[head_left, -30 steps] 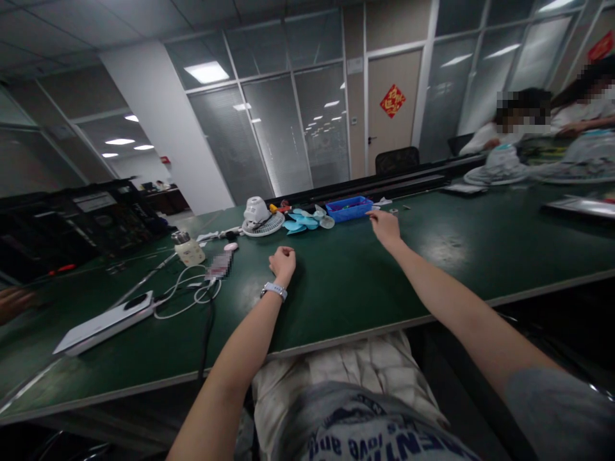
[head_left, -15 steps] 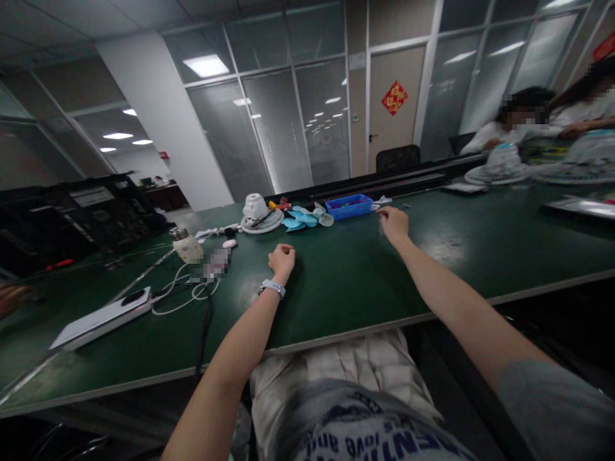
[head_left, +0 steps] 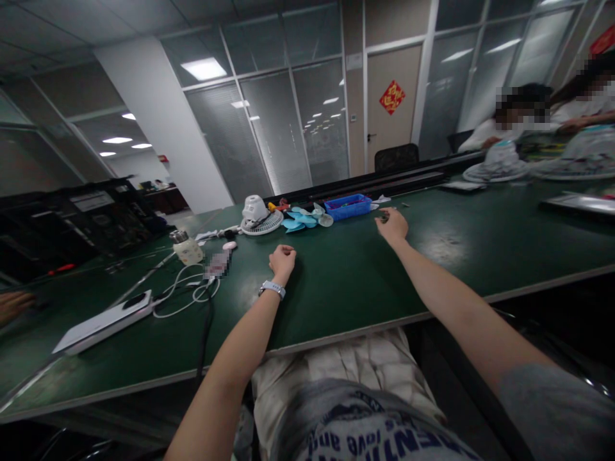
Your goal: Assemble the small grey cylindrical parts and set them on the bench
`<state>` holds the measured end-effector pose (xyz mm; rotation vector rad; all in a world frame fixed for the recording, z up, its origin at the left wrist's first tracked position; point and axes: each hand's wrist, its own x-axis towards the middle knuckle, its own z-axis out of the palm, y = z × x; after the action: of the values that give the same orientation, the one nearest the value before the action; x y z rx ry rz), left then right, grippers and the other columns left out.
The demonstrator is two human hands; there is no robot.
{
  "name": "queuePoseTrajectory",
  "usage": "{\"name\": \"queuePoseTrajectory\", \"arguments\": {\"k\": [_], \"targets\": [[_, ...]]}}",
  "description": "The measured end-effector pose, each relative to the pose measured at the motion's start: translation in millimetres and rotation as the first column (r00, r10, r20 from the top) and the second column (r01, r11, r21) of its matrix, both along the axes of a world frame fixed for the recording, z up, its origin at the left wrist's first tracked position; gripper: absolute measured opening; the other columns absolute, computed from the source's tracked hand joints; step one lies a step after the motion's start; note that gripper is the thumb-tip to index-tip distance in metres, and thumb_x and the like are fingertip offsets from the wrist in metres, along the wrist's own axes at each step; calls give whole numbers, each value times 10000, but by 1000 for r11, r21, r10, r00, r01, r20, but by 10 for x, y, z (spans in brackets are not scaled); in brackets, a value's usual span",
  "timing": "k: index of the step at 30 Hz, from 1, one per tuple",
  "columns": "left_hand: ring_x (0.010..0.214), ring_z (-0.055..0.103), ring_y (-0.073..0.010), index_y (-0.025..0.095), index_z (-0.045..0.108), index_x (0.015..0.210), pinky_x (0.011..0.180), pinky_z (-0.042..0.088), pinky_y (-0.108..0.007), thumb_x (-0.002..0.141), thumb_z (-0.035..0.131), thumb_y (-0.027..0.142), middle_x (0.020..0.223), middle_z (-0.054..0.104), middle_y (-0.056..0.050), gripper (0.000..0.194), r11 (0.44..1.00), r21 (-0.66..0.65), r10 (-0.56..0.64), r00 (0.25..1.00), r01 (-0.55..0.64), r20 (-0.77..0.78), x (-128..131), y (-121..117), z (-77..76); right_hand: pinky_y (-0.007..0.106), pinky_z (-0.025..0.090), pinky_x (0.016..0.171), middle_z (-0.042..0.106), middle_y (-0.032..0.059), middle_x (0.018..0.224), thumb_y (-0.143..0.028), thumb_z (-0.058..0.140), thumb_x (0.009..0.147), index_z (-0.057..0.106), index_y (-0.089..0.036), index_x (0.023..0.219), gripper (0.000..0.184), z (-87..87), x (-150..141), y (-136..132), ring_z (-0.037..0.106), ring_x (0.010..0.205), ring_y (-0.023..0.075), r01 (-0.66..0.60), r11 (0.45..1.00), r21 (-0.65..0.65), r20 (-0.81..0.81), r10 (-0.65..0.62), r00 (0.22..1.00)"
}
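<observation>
My left hand [head_left: 282, 259], with a watch [head_left: 273, 289] on its wrist, rests on the green table with curled fingers. Whatever it may hold is hidden. To its right, my right hand [head_left: 394, 226] is over the table just right of the blue basket [head_left: 350, 206]. Its fingertips are pinched together, and anything between them is too small to name. Beyond my left hand lie light-blue fan blades [head_left: 300, 219] and a clear-looking blade piece. Left of these sits a white fan motor housing [head_left: 255, 208] on a round fan grille [head_left: 263, 224].
On the left are a white power bank-like device [head_left: 103, 323] with cables, a bottle [head_left: 186, 248] and a pink round object [head_left: 229, 245]. A co-worker's hand [head_left: 14, 306] shows at the left edge. Two people sit far right behind fan grilles [head_left: 497, 169]. The table's front edge [head_left: 346, 333] runs before my lap.
My right hand has turned slightly, its fingers curling in; a pale translucent patch below it no longer shows. My left hand stays almost still. The view has shifted slightly.
</observation>
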<state>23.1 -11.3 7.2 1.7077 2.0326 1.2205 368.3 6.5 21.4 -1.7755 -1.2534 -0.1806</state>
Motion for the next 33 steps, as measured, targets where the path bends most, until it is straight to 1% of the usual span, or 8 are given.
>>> {"name": "queuePoseTrajectory", "arguments": {"k": [5,9,13,16,19,24,27,33], "targets": [[1002,626,-211,247,665,901,864,431,-323,755,608,267,954,734,-20,158,1000,11,-7,1000,7,-3,-1,0,-1,378,484,872,621,153,1179,-300,697,771,522,-169,1265,540,-20,-33,-28,615,1040,272,61,983,-172,-64,-73,995],[996,633,-210,239,668,904,867,433,-318,750,626,263,947,735,-27,162,1000,5,-10,1000,10,4,3,-4,3,367,493,858,652,165,1118,-278,709,767,534,-161,1232,511,-9,-26,-42,636,1024,273,78,946,-316,-94,-113,989],[1002,634,-211,239,666,906,873,433,-318,751,639,253,943,737,-32,157,1000,2,-19,1000,19,14,1,-2,-1,371,490,881,657,180,1132,-292,740,748,571,-137,1205,512,9,-92,-39,633,1053,285,62,944,-323,-52,-83,995],[987,641,-206,234,663,901,859,439,-313,756,635,247,944,737,-33,149,999,10,-33,999,33,20,-6,16,-18,369,485,913,681,136,1111,-317,765,723,606,-158,1178,508,5,-324,-38,639,1055,269,-64,964,-257,-35,57,998],[945,654,-199,227,662,891,832,449,-303,758,635,252,930,737,-31,137,998,32,-60,998,59,29,-6,38,-37,351,499,907,705,87,1069,-335,781,698,624,-187,1159,509,-24,-757,-71,662,1002,229,-285,945,-159,-76,276,958],[878,665,-173,208,661,927,804,459,-278,808,612,293,905,735,-42,155,972,157,-187,981,176,57,58,18,-8,298,535,843,730,51,987,-240,814,634,644,-193,1119,516,-143,-1556,-172,692,910,189,-653,756,-51,-180,636,750],[935,642,-192,202,679,944,861,443,-309,847,583,396,896,736,-54,237,933,266,-249,969,242,-8,129,-39,44,300,547,828,735,37,971,-187,803,628,648,-206,1107,504,-245,-1803,-169,697,904,190,-724,689,-36,-225,700,677],[993,588,-216,226,741,921,906,421,-340,835,607,453,917,739,-48,277,887,320,-313,943,333,-113,223,-134,89,321,551,836,738,21,972,-192,788,643,670,-234,1067,443,-377,-1834,-58,699,896,188,-748,662,-45,-338,694,635]]}}
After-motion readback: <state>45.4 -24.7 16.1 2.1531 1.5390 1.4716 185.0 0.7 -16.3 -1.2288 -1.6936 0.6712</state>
